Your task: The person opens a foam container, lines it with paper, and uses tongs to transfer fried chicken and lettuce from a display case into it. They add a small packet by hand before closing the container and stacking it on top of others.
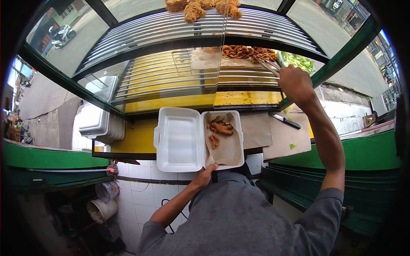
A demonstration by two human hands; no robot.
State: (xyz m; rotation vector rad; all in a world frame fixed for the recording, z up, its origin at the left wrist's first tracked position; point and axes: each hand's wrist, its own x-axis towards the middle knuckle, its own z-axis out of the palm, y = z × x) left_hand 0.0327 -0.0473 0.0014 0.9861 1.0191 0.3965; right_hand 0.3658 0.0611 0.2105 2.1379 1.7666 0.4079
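Observation:
My left hand (204, 176) grips the near edge of an open white foam takeaway box (179, 138), its thumb over the rim. Brown paper (225, 151) lines the box's right half, and a few pieces of fried chicken (221, 128) lie on it; the left half is bare. My right hand (295, 84) is closed around metal tongs (269, 66) and reaches into the display case. The tips of the tongs are at a heap of small fried chicken pieces (245, 53) on brown paper. Shredded lettuce (298, 62) sits just beyond that hand.
Larger fried chicken pieces (195, 11) rest on the upper rack (149, 32). Stacked foam boxes (96, 121) stand at the left. A black-handled knife (287, 121) lies on brown paper (282, 143) to the right. The case's green frame (346, 53) rises beside my right arm.

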